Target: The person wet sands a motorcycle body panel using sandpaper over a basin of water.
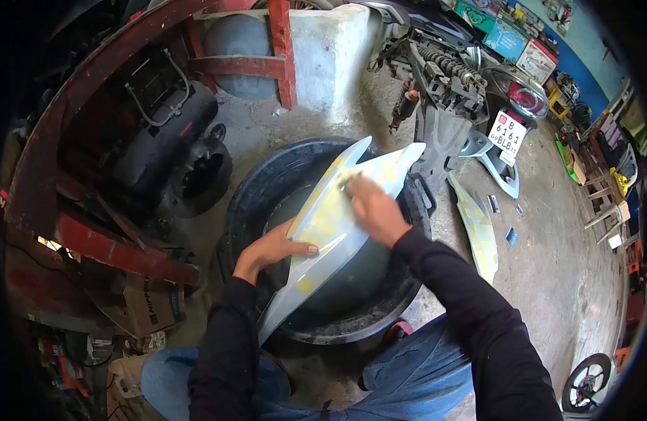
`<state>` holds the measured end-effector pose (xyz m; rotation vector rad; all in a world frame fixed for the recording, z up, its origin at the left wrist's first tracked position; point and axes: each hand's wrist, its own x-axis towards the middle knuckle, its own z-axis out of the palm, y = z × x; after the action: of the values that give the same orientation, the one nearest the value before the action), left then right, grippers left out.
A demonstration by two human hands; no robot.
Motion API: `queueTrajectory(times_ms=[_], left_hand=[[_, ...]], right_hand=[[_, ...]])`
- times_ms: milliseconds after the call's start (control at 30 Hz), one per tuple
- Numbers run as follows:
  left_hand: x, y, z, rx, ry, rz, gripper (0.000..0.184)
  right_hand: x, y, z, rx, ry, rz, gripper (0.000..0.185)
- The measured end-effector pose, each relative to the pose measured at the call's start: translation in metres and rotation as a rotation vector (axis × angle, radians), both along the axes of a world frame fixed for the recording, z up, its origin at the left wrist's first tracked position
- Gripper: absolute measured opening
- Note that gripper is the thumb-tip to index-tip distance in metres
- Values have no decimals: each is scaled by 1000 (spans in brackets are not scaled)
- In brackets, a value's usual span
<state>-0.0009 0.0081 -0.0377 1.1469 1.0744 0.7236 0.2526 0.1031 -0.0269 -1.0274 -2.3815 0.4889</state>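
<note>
Concrete floor (548, 231) underlying black tub (323, 337). Left hand (274, 247) gripping white-yellow panel (337, 217) over tub, half-open, thumb on face; right hand (375, 210), fingers curled, pressing panel near 1 o'clock.

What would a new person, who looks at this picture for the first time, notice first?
Probably the pale fairing panel with yellow patches, slanting over the big black tub of cloudy water in the center. The left hand supports its lower left edge, and the right hand presses on its upper face. Next, perhaps, the white license plate at upper right.
</note>
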Motion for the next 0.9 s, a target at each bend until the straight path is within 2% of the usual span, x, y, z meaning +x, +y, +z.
queueTrajectory(times_ms=[33,67,167,200,267,333,400,467,533,600,633,733,767,900], left_hand=[[-1,0,0,-19,15,-8,84],[-1,0,2,-35,34,-20,84],[2,-4,2,-14,-19,6,84],[2,-4,3,-11,-15,-1,84],[2,-2,1,15,8,10,84],[3,-2,-3,9,-6,10,83],[2,-3,-6,-4,-7,1,82],[6,-5,-10,67,-97,52,80],[6,-4,-5,42,-88,45,82],[5,-5,-4,14,-80,53,84],[5,-6,-3,15,-66,42,84],[4,-6,-5,39,-71,37,83],[6,-5,-6,62,-101,55,81],[4,-7,-5,12,-15,56,80]], right_hand=[[-4,14,-5,162,-7,-56,35],[-2,8,-15,154,-3,-54,35],[-8,-45,-16,335,-11,151,35],[-7,-40,-13,339,-8,143,35],[-1,-15,-3,87,32,85,35],[-1,21,-5,168,6,-99,35],[-2,3,-13,259,-111,-5,35],[-5,-44,-12,308,-69,132,36],[1,-35,-9,201,-68,138,38],[0,1,-11,170,-51,-57,41],[-2,2,-15,216,-48,-73,41],[-4,-53,-20,280,-105,79,41],[-2,-55,-10,205,-104,105,42],[-1,9,-12,169,-60,-77,42]])
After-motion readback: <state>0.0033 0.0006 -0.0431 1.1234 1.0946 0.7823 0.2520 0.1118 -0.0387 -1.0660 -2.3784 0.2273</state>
